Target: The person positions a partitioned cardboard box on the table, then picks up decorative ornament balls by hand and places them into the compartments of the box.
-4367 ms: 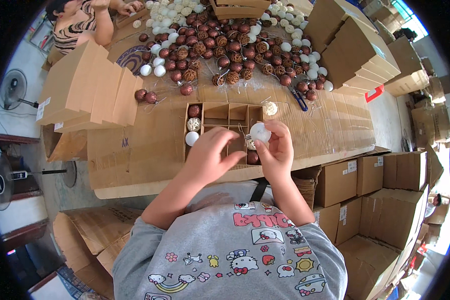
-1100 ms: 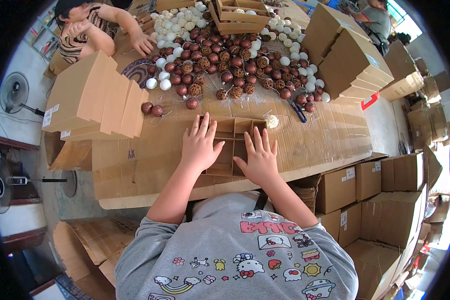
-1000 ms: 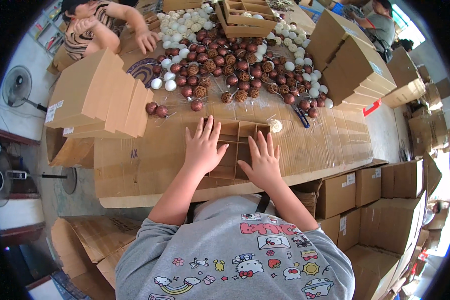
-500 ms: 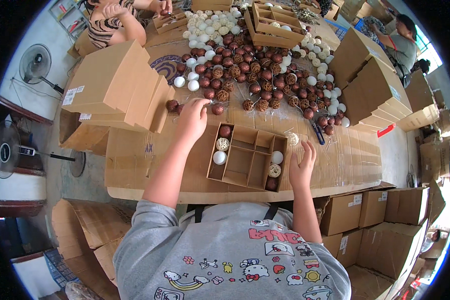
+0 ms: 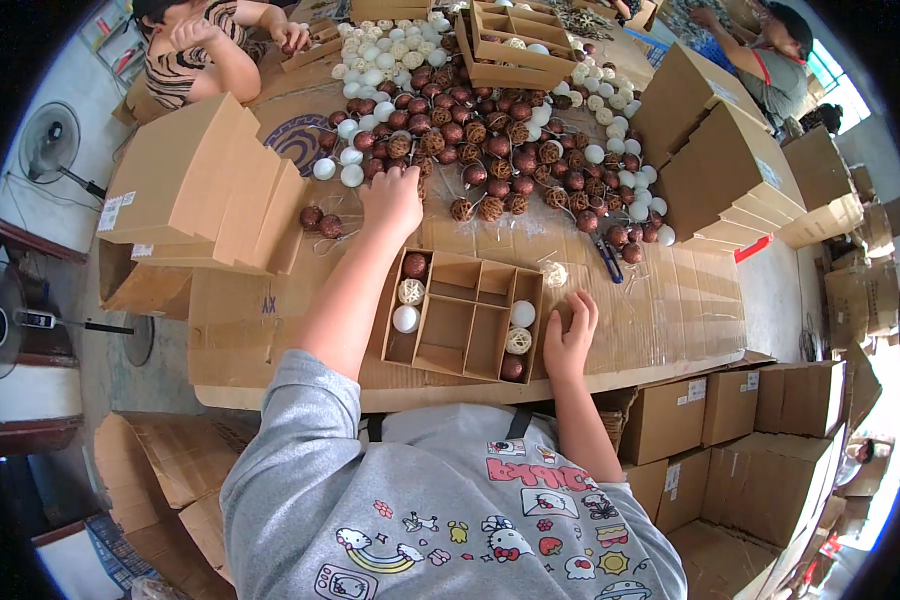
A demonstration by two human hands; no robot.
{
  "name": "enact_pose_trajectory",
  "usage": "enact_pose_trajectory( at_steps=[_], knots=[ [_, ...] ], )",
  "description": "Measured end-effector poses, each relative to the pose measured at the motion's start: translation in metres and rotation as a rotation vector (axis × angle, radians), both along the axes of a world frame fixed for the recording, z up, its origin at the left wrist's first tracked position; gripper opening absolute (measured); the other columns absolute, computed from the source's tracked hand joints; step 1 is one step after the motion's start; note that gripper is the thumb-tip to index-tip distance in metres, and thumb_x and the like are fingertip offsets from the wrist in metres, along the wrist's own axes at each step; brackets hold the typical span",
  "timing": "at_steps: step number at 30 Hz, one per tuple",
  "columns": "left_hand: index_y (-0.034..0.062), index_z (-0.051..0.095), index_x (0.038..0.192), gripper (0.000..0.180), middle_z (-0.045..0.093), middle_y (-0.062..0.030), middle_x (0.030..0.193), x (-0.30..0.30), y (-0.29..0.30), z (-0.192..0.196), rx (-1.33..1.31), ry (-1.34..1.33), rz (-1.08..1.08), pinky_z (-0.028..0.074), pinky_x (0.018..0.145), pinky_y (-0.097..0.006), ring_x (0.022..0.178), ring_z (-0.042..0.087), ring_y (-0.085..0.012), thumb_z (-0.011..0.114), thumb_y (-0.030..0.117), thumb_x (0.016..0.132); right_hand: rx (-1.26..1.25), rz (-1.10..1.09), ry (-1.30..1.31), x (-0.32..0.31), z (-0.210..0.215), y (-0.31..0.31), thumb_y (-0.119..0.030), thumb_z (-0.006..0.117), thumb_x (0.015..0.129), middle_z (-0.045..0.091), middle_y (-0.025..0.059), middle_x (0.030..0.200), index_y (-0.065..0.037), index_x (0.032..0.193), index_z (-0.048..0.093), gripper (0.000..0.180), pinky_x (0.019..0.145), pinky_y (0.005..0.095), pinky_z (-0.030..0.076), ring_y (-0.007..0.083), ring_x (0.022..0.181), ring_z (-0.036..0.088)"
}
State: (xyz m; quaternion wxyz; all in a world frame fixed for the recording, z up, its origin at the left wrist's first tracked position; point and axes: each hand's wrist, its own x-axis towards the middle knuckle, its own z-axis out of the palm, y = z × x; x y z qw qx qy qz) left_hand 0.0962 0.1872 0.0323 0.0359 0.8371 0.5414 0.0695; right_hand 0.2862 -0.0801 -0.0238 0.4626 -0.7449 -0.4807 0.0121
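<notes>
My left hand reaches to the near edge of a heap of brown glitter balls. Its fingers are bent down and together; what they close on is hidden beneath them. Below it lies a divided cardboard box. Along the box's left side sit a brown ball, a cream woven ball and a white ball. The right side holds a white ball, a cream woven ball and a brown ball. The middle compartments show bare cardboard. My right hand rests open beside the box's right wall, fingers loosely curved.
A loose cream woven ball lies behind the box, and blue-handled snips lie to its right. Stacked cartons flank the table at left and right. Divided trays stand behind the heap. Co-workers sit at far left and far right.
My left hand has moved slightly farther into the near edge of the heap, over the brown balls there. My right hand has come down closer to the box's right side. The whole view has shifted.
</notes>
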Motion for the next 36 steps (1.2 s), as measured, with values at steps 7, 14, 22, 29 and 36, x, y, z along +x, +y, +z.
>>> enact_pose_trajectory(
  at_steps=[7,14,22,29,36],
  knots=[
    [0.0036,0.061,0.092,0.022,0.061,-0.0131,0.094,-0.039,-0.018,-0.012,0.09,-0.717,-0.053,0.049,0.074,-0.036,0.084,0.06,-0.0286,0.072,0.016,0.078,0.008,-0.014,0.063,0.004,-0.004,0.0,0.0,0.057,0.082,0.046,0.0207,0.126,0.0,0.114,0.051,0.032,0.097,0.0421,0.04,0.0373,0.116,0.046],
    [0.0042,0.058,0.11,0.03,0.06,-0.0101,0.096,-0.091,-0.074,-0.018,-0.007,-0.839,0.008,0.048,0.082,-0.033,0.087,0.057,-0.0209,0.066,0.006,0.081,0.143,-0.04,0.008,0.01,0.003,0.02,0.002,0.056,0.082,0.049,0.019,0.121,-0.002,0.112,0.054,0.031,0.095,0.0423,0.041,0.0364,0.113,0.048],
    [0.0053,0.056,0.12,0.044,0.053,-0.0177,0.128,-0.097,-0.067,-0.024,-0.107,-0.32,-0.11,0.041,0.1,-0.041,0.116,0.05,-0.0362,0.06,-0.003,0.077,-0.09,0.368,-0.263,-0.003,0.068,0.137,-0.012,0.061,0.08,0.058,0.0142,0.112,-0.004,0.105,0.06,0.026,0.09,0.0422,0.045,0.0363,0.105,0.054],
    [0.0091,0.05,0.129,0.052,0.051,-0.0149,0.131,-0.099,-0.077,-0.014,-0.2,-0.457,-0.12,0.042,0.099,-0.042,0.117,0.049,-0.036,0.062,0.003,0.079,-0.359,0.296,-0.373,0.008,0.036,0.187,-0.026,0.062,0.082,0.054,0.0109,0.124,-0.01,0.114,0.06,0.036,0.096,0.0445,0.042,0.0321,0.112,0.052],
    [0.0098,0.05,0.126,0.052,0.055,-0.0128,0.123,-0.085,-0.07,-0.027,0.058,-0.334,-0.315,0.046,0.091,-0.043,0.111,0.053,-0.0346,0.065,0.005,0.076,-0.406,0.258,-0.622,-0.006,0.048,0.174,-0.034,0.069,0.075,0.054,0.0085,0.124,-0.01,0.111,0.063,0.043,0.103,0.0503,0.032,0.029,0.121,0.044]
  ],
)
